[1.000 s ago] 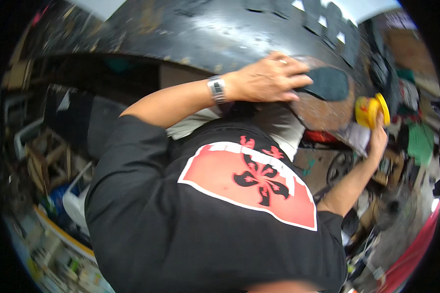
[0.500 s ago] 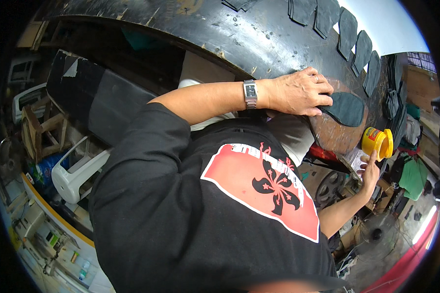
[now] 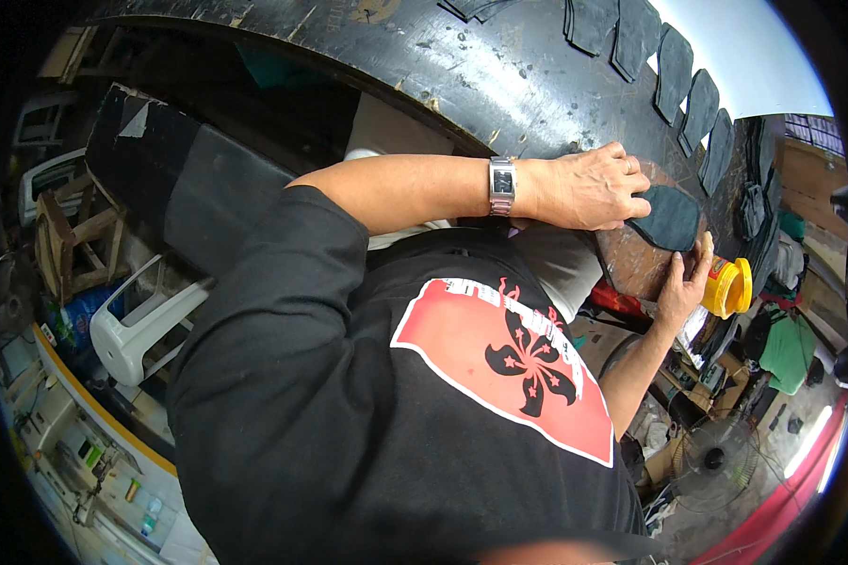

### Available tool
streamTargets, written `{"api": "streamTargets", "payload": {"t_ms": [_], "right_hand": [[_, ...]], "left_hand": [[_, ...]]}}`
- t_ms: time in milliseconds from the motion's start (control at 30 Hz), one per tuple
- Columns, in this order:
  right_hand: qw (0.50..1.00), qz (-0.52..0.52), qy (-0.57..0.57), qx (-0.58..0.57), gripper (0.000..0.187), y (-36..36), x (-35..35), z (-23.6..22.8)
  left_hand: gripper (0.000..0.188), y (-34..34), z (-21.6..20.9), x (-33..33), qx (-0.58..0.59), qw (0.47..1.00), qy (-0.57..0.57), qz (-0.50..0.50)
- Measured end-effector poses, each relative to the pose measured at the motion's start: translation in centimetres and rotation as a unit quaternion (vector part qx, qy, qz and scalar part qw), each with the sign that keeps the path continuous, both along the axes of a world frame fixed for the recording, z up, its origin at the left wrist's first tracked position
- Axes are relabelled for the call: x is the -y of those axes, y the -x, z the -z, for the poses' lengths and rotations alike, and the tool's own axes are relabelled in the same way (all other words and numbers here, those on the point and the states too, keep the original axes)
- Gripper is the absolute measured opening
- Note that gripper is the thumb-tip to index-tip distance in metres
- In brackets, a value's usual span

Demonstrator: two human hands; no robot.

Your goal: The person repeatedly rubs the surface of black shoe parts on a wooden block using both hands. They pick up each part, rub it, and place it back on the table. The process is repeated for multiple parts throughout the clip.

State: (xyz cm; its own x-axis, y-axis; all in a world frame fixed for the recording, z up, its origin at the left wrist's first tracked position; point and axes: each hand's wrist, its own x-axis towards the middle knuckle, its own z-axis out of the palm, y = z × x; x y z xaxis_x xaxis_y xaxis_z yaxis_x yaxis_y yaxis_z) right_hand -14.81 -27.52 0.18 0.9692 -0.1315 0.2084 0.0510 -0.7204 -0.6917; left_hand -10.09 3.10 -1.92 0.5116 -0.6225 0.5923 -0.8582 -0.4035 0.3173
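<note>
A dark, sole-shaped piece point(image 3: 667, 218) lies on a worn brown board point(image 3: 634, 261) at the table's edge. My left hand point(image 3: 589, 191), with a metal watch on its wrist, comes in from the left. Its curled fingers hold the piece's left end, and the fingertips partly cover it. At the piece's near right edge is my right hand point(image 3: 682, 294), thumb and forefinger apart and pointing up toward it. A pale tip shows at the forefinger; I cannot make out whether anything is on it. Close behind that hand stands an open yellow jar point(image 3: 725, 286), its inside hidden.
Several similar dark pieces point(image 3: 674, 73) lie in overlapping rows along the far side of the black table point(image 3: 499, 80). More are stacked at the right point(image 3: 756, 202). A fan point(image 3: 714, 459) stands low on the right, and a white plastic chair point(image 3: 141, 330) on the left.
My right hand has moved from the yellow jar up and left to the edge of the dark piece. My left hand stays on the piece's left end.
</note>
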Motion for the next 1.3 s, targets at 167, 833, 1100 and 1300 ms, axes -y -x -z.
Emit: {"api": "streamTargets", "payload": {"t_ms": [167, 833, 1100, 1300], "right_hand": [[0.999, -0.002, -0.012, 0.041, 0.06, 0.1, -0.8, 0.5], [0.988, 0.027, 0.096, 0.117, 0.055, 0.1, -2.6, 1.2], [0.99, 0.044, 0.08, 0.105, 0.053, 0.0, -2.4, 1.3], [0.99, 0.045, 0.086, 0.101, 0.052, 0.1, -2.3, 1.4]], "left_hand": [[0.026, -0.3, -0.2, 0.2, 0.014, 0.999, -0.027, 0.01], [0.034, -0.5, 1.7, 0.5, -0.033, 0.993, 0.088, 0.069], [0.031, -0.4, 1.8, 0.5, -0.028, 0.99, 0.121, 0.07], [0.038, -0.3, 1.7, 0.2, -0.035, 0.988, 0.121, 0.085]]}}
